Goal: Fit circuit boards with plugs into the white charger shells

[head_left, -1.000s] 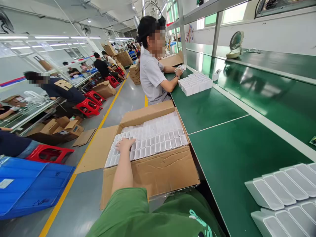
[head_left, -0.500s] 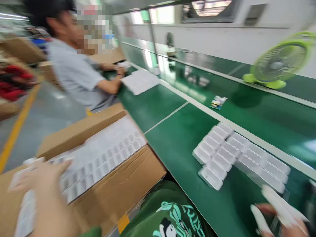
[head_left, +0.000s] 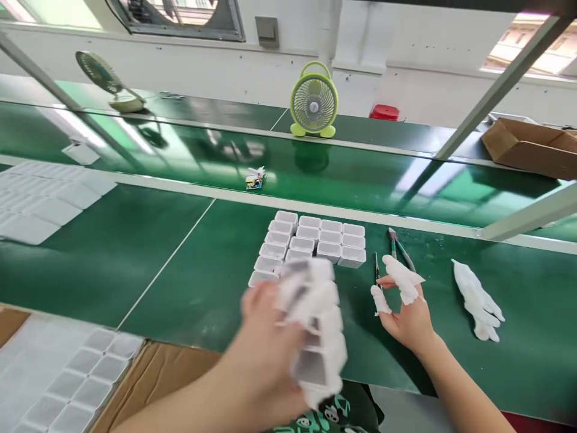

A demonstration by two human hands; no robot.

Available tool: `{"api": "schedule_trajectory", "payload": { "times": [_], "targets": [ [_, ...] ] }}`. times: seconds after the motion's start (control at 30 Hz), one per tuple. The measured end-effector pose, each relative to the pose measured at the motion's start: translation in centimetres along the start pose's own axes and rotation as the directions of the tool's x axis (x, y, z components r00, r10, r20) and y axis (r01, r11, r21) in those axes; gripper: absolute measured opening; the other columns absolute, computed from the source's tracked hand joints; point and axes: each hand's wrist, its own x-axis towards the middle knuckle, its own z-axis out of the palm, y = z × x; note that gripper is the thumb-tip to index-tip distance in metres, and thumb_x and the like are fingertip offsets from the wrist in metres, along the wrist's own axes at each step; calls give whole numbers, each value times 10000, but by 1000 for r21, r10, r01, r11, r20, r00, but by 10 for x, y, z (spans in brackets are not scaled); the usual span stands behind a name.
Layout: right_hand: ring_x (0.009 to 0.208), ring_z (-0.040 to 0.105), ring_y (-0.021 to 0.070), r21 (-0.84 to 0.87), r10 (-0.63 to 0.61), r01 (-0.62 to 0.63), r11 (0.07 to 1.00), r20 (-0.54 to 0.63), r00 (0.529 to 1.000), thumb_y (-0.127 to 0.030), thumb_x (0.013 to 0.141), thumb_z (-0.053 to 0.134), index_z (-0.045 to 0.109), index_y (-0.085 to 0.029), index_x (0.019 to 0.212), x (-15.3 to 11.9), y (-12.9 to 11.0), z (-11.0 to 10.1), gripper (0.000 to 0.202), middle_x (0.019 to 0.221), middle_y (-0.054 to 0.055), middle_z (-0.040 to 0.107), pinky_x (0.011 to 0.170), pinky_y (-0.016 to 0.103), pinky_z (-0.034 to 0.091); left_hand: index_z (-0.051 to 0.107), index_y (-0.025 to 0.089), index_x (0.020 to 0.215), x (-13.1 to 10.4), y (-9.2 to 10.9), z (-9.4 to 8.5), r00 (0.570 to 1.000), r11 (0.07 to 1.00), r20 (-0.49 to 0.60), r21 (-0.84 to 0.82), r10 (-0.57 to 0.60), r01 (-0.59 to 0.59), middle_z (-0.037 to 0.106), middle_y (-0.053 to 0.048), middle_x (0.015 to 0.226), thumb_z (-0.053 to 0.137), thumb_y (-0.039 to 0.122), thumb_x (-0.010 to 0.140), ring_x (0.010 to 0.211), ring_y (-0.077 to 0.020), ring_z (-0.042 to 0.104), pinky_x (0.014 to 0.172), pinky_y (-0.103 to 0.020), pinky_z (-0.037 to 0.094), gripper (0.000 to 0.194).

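My left hand [head_left: 265, 355] is closed around a strip of white plastic boxes [head_left: 318, 331], blurred by motion, above the green table's front edge. Beyond it, rows of white boxes [head_left: 274, 249] stand on the table. My right hand [head_left: 408, 313] rests near the table to the right, with white covers [head_left: 401, 278] on some fingertips. Its thumb and fingers are apart beside thin dark tweezers [head_left: 377, 267]; whether they touch the tool is unclear. Green-handled pliers [head_left: 393, 242] lie just behind that hand.
A white glove [head_left: 478, 300] lies at right. Many white boxes fill a cardboard carton [head_left: 157, 373] at lower left, and more sit on the table [head_left: 193, 300] at far left. Behind are a green fan [head_left: 314, 102], a small packet [head_left: 255, 178] and slanted metal posts [head_left: 500, 84].
The view has swung right. My left hand has come from the carton to over the table with boxes in it. The co-worker has left the view.
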Motion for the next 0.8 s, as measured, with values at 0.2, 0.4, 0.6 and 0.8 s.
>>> {"api": "schedule_trajectory", "payload": {
  "times": [0.2, 0.4, 0.6, 0.8],
  "targets": [
    [743, 705, 252, -42, -6, 3, 999, -79, 997, -107, 937, 587, 398, -188, 1542, 4, 4, -11, 638, 1037, 123, 752, 731, 438, 629, 612, 139, 1320, 56, 16, 31, 850, 947, 522, 231, 72, -223, 650, -189, 1194, 735, 432, 756, 1236, -412, 573, 1171, -647, 353, 647],
    [860, 740, 271, -21, -53, 52, 998, -72, 996, -98, 937, 602, 341, -173, 1597, 2, 1, -10, 714, 1229, 178, 716, 721, 432, 634, 517, 126, 1441, 74, 3, 24, 838, 945, 535, 316, -104, -85, 587, -203, 1353, 768, 264, 731, 1392, -415, 461, 1221, -652, 290, 765],
    [843, 740, 242, -6, -63, 62, 998, -62, 996, -69, 939, 596, 318, -166, 1610, 2, 0, -14, 733, 1318, 200, 670, 722, 405, 641, 431, 133, 1529, 82, 1, 20, 802, 937, 574, 346, -168, -52, 565, -203, 1427, 786, 216, 738, 1461, -414, 416, 1255, -660, 226, 871],
    [1049, 719, 270, -14, -98, 97, 995, -84, 992, -28, 904, 634, 363, -114, 1575, 4, 2, -17, 728, 1307, 207, 664, 898, 410, 629, 475, 122, 1495, 87, 2, 9, 757, 911, 611, 409, -231, -53, 527, -243, 1497, 766, 197, 794, 1562, -422, 268, 1277, -662, 140, 763]
  ]
}}
